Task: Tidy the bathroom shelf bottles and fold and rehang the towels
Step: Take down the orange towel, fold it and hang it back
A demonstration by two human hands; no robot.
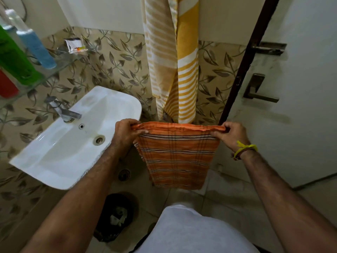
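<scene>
An orange striped towel hangs folded in front of me, stretched flat between both hands. My left hand pinches its top left corner and my right hand pinches the top right corner. Behind it a yellow and white striped towel hangs down the wall. At the far left a glass shelf carries a blue bottle, a green bottle and a red bottle.
A white sink with a metal tap sits at the left, close to my left forearm. A door with a handle stands at the right. A dark waste bin is on the tiled floor below.
</scene>
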